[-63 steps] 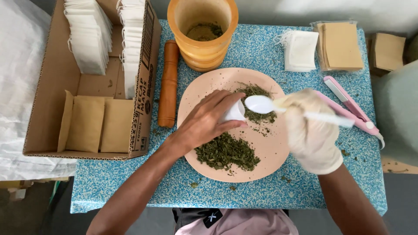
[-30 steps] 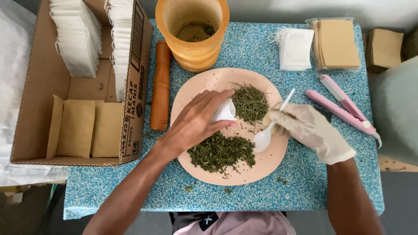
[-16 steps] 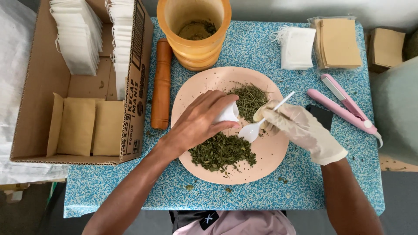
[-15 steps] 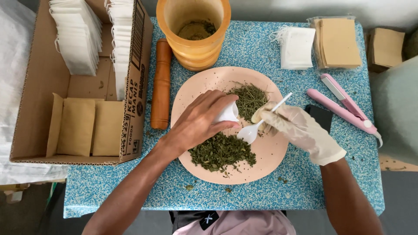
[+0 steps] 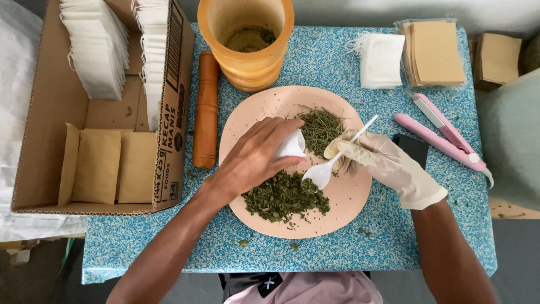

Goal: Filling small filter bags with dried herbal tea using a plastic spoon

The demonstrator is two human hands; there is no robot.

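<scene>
Left hand (image 5: 256, 160) grips a half-hidden white pouch (image 5: 291, 145); gloved right hand (image 5: 382, 163) pinches a spoon (image 5: 326, 169).

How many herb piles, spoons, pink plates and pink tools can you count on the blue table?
Herb piles: 2, pale green, dark green
White spoon: 1
Pink plate: 1
Pink clamp tool: 1
Total: 5

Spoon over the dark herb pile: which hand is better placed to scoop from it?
The right hand, I judge. It is gloved and grips the white spoon, whose bowl sits at the edge of the dark herb pile. The left hand is taken up holding a small white bag.
</scene>
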